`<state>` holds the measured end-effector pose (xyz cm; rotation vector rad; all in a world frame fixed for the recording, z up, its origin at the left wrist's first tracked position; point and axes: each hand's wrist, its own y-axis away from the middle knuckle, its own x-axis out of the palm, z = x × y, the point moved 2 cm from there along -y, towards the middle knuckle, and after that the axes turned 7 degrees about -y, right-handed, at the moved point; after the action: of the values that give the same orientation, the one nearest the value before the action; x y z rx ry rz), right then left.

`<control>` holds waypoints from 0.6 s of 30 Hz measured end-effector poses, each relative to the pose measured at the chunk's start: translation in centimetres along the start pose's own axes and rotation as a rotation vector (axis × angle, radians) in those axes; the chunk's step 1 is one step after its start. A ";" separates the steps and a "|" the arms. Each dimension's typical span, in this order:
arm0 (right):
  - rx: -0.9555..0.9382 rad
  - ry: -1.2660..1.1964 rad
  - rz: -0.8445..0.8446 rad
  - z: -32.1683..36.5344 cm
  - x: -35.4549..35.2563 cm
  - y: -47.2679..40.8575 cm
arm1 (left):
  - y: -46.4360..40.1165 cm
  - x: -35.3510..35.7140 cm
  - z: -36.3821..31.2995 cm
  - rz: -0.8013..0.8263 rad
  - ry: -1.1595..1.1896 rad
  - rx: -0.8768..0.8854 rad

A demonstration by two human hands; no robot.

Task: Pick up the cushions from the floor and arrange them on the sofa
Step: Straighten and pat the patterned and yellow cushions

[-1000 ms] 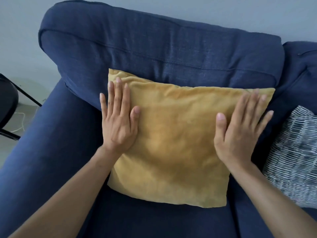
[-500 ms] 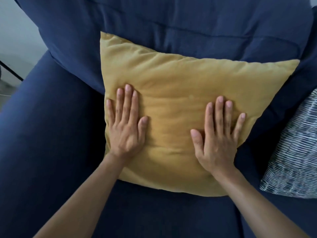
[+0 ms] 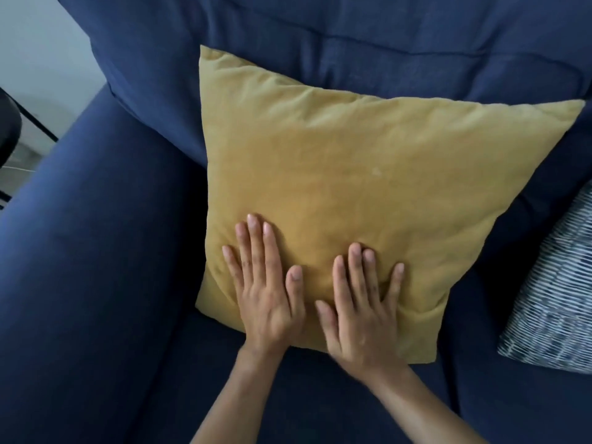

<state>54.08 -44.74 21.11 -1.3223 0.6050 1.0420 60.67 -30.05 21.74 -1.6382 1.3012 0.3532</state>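
My left hand (image 3: 267,302) and right hand (image 3: 362,318) lay flat and open, gripping nothing, side by side on the yellow cushion's (image 3: 368,187) lower edge. It leaned in the sofa (image 3: 96,283) corner; a striped cushion (image 3: 554,299) sat apart, right.

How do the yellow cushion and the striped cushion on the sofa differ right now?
The yellow cushion is plain mustard; the striped cushion is dark with thin white lines. The yellow cushion shows whole, while the frame edge cuts the striped cushion off. The left hand and right hand lie flat on the yellow cushion; nothing touches the striped cushion. Both sit on the blue sofa.
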 end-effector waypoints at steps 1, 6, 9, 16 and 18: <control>-0.003 0.025 -0.008 -1.1 0.0 -0.2 | 0.0 0.6 1.6 0.001 -0.031 -0.035; 0.194 0.049 -0.086 -6.9 -2.7 -0.6 | -0.7 -0.3 7.2 0.046 0.049 -0.351; 0.275 -0.026 -0.172 -7.6 -5.4 -2.4 | -2.6 -2.9 6.6 0.038 0.084 -0.285; -0.066 -0.111 -0.019 -1.9 -6.3 -12.0 | -11.2 -3.9 -5.4 0.109 -0.001 0.508; -0.041 -0.060 0.000 -2.9 -5.9 -13.7 | -13.7 -2.5 -5.1 0.113 -0.114 0.546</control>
<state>63.95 -48.07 32.13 -1.3221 0.5414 1.0948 69.91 -33.49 32.90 -1.0744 1.2684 0.1357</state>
